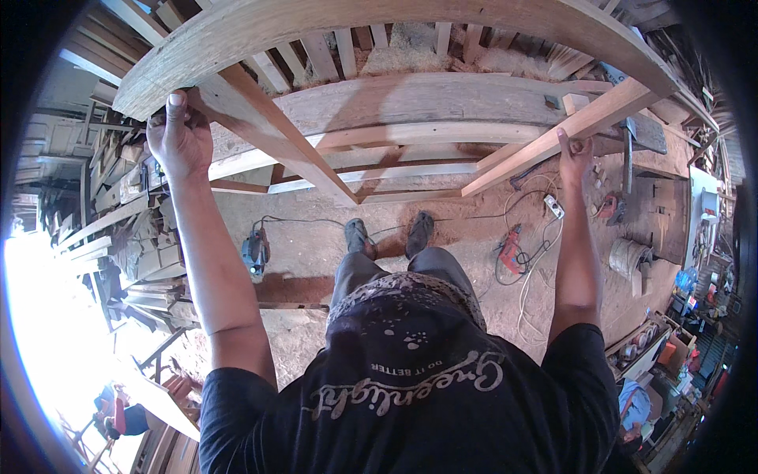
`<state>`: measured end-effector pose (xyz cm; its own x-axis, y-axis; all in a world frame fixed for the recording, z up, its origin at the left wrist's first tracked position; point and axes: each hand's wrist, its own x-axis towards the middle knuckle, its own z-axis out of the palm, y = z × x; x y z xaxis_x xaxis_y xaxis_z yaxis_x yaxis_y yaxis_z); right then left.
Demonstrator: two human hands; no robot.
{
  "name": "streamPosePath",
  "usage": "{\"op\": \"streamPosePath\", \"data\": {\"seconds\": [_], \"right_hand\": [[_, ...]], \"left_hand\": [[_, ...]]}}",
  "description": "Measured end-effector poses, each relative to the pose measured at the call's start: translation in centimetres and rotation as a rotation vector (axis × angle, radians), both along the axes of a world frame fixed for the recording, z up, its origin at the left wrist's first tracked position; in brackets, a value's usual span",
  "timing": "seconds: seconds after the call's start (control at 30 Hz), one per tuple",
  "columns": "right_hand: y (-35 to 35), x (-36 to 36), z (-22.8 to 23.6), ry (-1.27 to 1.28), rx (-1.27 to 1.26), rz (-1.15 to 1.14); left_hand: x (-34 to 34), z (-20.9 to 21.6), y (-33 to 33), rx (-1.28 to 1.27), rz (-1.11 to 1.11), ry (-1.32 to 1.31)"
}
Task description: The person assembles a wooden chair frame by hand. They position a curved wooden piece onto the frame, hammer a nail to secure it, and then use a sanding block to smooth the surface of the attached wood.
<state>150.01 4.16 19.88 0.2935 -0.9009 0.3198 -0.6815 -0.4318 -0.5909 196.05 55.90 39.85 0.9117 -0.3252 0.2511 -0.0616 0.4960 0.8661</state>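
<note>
A large wooden frame (379, 25) stands upright in front of me, its broad top board bowed by the lens. Two side boards, a left one (276, 130) and a right one (557, 136), run down from it to lower rails near the floor. My left hand (180, 144) grips the frame at its upper left corner, thumb against the wood and the other fingers partly hidden. Lower down on the other side, my right hand (576, 158) has its fingers curled at the edge of the right side board.
Behind the frame lies a thick plank (442, 99). On the floor are a red power drill (512, 251), a dark blue power tool (255, 251), a white power strip (554, 207) and loose cables. Stacked timber (142, 245) lines the left. Other people (126, 419) are at the lower corners.
</note>
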Motion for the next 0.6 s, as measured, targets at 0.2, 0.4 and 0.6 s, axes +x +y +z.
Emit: {"op": "streamPosePath", "data": {"seconds": [0.2, 0.4, 0.6], "right_hand": [[1.1, 0.5, 0.5, 0.111, 0.055, -0.077], [0.4, 0.4, 1.1, 0.267, 0.022, -0.121], [-1.2, -0.6, 0.0, -0.016, 0.203, 0.056]], "left_hand": [[2.0, -1.2, 2.0, 0.034, -0.013, -0.027], [0.5, -1.0, 1.0, -0.007, 0.009, -0.078], [-0.5, -0.2, -0.1, -0.026, -0.067, -0.075]]}}
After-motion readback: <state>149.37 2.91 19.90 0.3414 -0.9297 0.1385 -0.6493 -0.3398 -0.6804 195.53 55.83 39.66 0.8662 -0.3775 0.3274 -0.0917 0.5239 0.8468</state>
